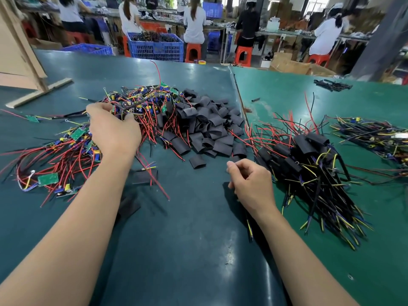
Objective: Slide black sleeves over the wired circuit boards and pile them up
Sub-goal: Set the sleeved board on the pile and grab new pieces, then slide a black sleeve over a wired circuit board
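L hand (113, 131) reaches into the tangled heap of bare green circuit boards w/ red, black & yellow wires (141, 102), fingers curled down among the wires; back of hand faces camera, so can't tell if it actually grips one. More loose wired green boards (55, 160) lie spread just left of & below that hand.

R hand (251, 182) hovers over the dark green table mat (187, 228), fingers curled in w/ thumb against the index finger; nothing visible between them, but palm side is hidden.

Pile of short black flattened tube sleeves (209, 127) sits between the two hands, just right of the L hand & above the R, touching the wire heap. One stray black sleeve (197, 162) lies near the R thumb, to its left.

Just right of the R hand: stack of sleeved boards, black covers w/ wires trailing toward camera (309, 155). Further right, well apart from the R hand, another bundle of wired parts (371, 135) on the brighter green mat (287, 96).

Far beyond both hands: blue plastic crate (155, 47), orange stools (193, 53), seated workers at benches
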Demonstrator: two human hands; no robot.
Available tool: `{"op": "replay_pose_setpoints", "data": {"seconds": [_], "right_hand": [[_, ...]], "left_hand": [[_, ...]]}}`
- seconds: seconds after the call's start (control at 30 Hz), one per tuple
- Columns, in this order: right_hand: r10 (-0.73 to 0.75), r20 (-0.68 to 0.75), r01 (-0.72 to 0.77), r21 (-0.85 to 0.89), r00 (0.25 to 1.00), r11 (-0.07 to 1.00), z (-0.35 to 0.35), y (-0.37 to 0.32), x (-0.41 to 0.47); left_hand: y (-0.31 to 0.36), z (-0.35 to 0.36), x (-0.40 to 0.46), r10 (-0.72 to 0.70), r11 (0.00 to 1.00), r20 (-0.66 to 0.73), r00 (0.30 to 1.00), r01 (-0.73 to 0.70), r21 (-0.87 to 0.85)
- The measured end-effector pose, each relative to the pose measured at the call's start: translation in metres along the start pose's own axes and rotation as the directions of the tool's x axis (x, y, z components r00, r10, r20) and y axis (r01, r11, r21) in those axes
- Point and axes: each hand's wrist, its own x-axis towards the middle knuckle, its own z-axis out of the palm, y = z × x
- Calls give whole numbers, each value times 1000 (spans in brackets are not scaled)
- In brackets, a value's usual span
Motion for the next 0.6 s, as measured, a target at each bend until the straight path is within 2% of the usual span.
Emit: {"op": "replay_pose_setpoints", "data": {"seconds": [0.1,0.17,0.27,0.33,0.43,0.6], "right_hand": [[-3,3,3,31,1000,1000,0,-3,-1],[-7,29,4,85,1000,996,0,-8,-3],[11,149,-65,359,989,931,-3,-19,-5],[31,278,-177,519,960,836,-5,-25,-7],[18,396,-261,570,918,779,-4,-28,-9],[58,348,-268,595,936,758,-8,-28,-9]], "left_hand": [[12,-3,-1,76,997,1,997,-76,-32],[24,-4,-15,187,980,38,982,-183,-81],[36,0,-58,428,900,148,891,-407,-155],[35,7,-96,522,850,231,821,-477,-224],[27,15,-145,534,842,395,748,-430,-325],[14,15,-176,574,810,537,618,-329,-486]]}}
